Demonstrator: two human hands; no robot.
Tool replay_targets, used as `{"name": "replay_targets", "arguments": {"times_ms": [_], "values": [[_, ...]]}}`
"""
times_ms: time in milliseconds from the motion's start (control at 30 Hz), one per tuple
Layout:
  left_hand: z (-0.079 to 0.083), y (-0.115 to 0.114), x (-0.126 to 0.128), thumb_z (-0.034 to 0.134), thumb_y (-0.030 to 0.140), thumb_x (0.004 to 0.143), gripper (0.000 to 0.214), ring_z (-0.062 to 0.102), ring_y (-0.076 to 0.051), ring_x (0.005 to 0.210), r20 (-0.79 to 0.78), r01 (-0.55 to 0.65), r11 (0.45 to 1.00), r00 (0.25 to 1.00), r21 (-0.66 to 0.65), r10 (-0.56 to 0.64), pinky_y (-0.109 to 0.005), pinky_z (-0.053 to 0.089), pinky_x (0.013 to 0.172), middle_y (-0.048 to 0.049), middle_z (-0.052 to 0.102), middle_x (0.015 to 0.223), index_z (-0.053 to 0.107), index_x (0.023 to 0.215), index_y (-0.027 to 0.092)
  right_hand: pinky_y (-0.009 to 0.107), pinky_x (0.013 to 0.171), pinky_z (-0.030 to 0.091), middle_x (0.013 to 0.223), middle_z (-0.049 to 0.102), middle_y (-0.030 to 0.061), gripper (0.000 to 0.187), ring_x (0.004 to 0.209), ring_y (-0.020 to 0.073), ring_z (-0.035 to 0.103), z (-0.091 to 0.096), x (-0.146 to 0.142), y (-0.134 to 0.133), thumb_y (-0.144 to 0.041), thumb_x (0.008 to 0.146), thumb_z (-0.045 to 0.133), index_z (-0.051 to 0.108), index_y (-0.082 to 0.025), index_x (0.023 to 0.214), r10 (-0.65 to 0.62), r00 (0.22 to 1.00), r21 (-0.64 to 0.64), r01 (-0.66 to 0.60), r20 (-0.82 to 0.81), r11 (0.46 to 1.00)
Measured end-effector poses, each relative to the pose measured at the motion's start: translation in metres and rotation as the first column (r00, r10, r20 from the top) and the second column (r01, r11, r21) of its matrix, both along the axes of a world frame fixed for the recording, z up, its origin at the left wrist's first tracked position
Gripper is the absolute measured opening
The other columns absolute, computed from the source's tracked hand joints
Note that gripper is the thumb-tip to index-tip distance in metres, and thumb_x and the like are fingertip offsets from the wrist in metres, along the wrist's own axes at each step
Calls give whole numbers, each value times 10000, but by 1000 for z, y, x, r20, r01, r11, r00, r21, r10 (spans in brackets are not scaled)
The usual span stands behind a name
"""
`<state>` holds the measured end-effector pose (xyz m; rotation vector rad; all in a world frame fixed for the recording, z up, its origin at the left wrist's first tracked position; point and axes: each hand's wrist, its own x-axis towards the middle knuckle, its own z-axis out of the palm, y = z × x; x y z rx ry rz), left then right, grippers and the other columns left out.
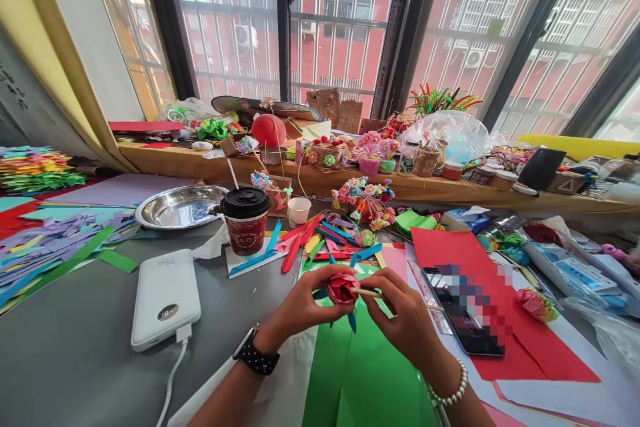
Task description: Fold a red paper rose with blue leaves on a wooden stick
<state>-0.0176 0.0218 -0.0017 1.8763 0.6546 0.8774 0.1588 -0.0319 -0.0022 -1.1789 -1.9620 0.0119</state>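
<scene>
My left hand [313, 300], with a black watch on its wrist, grips a red paper flower [341, 288] from the side. Blue paper strips stick out around and below the flower. Between the fingers of my right hand [400, 310] is a thin wooden stick [370, 293], its tip at the flower's petals. A pearl bracelet circles the right wrist. Underneath both hands lies a sheet of green paper [370, 373]. Loose coloured paper strips [345, 230] are heaped just beyond the flower.
On the left are a white power bank [165, 297] with a cable, a lidded coffee cup [245, 223] and a metal plate [175, 208]. A phone [465, 313] and red paper [540, 333] lie on the right. Crafts crowd the window ledge [320, 177].
</scene>
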Motion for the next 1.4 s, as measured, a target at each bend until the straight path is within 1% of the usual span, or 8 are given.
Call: {"name": "replay_targets", "arguments": {"times_ms": [167,300,500,667,900,1133,1267,1400], "values": [[1,1,-1,691,283,601,585,491,-223,1041,3,-25,998,1000,58,25,-325,385,900,-49,519,1167,471,1142,248,224,563,452,772,562,36,144,671,130,555,-2,1,3,-161,808,438,559,-190,882,-71,996,36,73,-54,997],[2,2,-1,689,287,604,507,513,-216,1013,23,-54,996,998,76,53,-308,408,871,-52,551,1117,517,1077,223,243,607,470,825,558,41,155,727,140,563,1,3,1,-186,804,457,549,-202,928,-46,998,-4,46,-42,999],[2,3,-1,701,290,590,460,550,-194,942,18,-21,998,1000,58,21,-282,442,819,-39,583,1033,537,1013,210,294,687,483,965,562,66,433,872,194,553,6,9,1,-372,702,610,483,-225,1089,14,998,-27,-13,61,1000],[1,1,1,729,306,540,533,527,-221,991,-7,-10,999,1000,41,10,-313,415,867,-42,581,1065,555,1039,234,283,628,486,826,608,44,297,760,179,591,4,8,3,-408,738,563,524,-228,970,-5,1000,14,5,13,1000],[0,-1,6,739,283,526,594,511,-244,1021,17,-14,999,1000,-30,14,-340,413,889,-58,569,1103,539,1082,224,296,685,482,916,606,52,341,842,192,577,0,7,5,-374,705,611,508,-217,989,8,1000,-38,-8,17,999],[4,0,0,690,226,607,531,553,-227,961,119,101,966,990,-240,-74,-329,484,791,-66,538,1128,504,1105,210,284,656,487,873,612,40,279,801,177,581,2,3,3,-357,717,604,520,-219,945,7,993,-72,-16,-120,997],[3,1,1,717,190,573,443,564,-214,922,156,105,964,985,-246,-67,-314,473,774,-60,601,982,542,980,174,299,687,483,908,603,43,391,843,191,569,4,1,2,-386,658,651,506,-229,985,64,990,-108,-78,-129,991],[0,2,3,740,172,535,419,572,-202,887,171,96,971,984,-217,-58,-314,451,787,-36,613,890,550,909,163,274,671,486,884,612,21,426,791,172,579,3,0,3,-400,608,686,520,-230,961,36,991,-117,-52,-132,992]]}}
